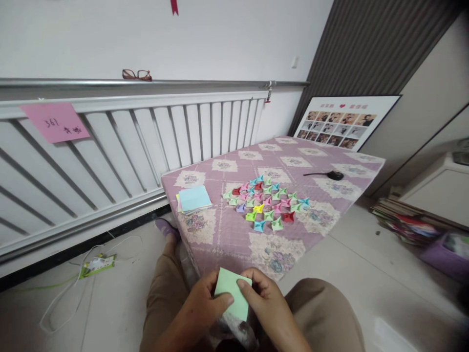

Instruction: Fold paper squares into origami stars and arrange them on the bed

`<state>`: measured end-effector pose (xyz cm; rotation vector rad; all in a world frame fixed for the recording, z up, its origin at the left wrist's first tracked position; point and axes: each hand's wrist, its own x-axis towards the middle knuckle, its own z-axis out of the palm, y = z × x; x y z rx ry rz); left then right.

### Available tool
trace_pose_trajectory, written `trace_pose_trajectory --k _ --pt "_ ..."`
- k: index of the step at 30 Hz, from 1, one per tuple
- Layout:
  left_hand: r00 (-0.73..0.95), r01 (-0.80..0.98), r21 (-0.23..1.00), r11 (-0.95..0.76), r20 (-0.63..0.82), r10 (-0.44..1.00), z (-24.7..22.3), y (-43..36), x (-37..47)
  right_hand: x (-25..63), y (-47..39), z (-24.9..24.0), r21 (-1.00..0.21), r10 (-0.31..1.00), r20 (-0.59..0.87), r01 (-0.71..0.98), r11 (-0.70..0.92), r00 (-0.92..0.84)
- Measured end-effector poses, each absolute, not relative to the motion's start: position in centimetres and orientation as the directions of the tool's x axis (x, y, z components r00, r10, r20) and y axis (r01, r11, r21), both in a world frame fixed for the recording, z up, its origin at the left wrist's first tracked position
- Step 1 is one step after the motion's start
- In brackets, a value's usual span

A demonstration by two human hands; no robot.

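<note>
A light green square of paper point(234, 288) is held low in front of me, between both hands. My left hand point(207, 303) is closed on its left edge, thumb on top. My right hand point(264, 296) grips the right side, its thumb pressed on the upper face. Below the paper lies something crumpled and see-through, like a plastic bag point(238, 330), partly hidden. Ahead on the table stand several small folded paper shapes point(268, 215) in rows of green, blue, pink, red, yellow and purple. A stack of coloured paper sheets point(195, 199), light blue on top, lies at the table's left.
A purple flowered cloth covers the table point(227, 249). A small black round object with a thin handle point(334, 175) lies at its right. Behind are a white radiator point(176, 132) and a photo board point(340, 120). A power strip point(98, 265) lies on the floor.
</note>
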<state>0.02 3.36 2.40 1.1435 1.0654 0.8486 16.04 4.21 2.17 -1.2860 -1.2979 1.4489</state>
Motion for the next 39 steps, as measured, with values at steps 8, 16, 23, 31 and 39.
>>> trace_pose_trajectory --k 8,16,23,31,39 --pt "0.077 -0.071 0.961 0.267 -0.262 0.962 1.0 3.9 -0.4 16.6 4.6 1.2 -0.991 0.977 -0.12 0.074 -0.108 -0.174" --pt "0.021 -0.244 0.933 0.263 -0.266 0.964 0.3 3.7 0.5 15.8 4.4 0.5 -0.979 0.964 -0.147 0.168 -0.111 -0.221" --pt "0.084 -0.02 0.959 0.283 -0.28 0.956 -0.5 4.1 0.8 16.2 4.7 -0.3 -0.99 0.969 -0.131 0.073 -0.118 -0.211" --pt "0.23 0.322 0.942 0.09 -0.17 0.958 -1.1 6.0 1.0 17.7 5.8 -2.3 -0.953 0.992 0.011 0.299 0.049 -0.128" --pt "0.342 0.726 0.672 -0.145 -0.169 0.924 -2.7 8.1 1.4 18.6 6.5 -3.9 -0.727 0.976 0.117 0.654 0.21 -0.184"
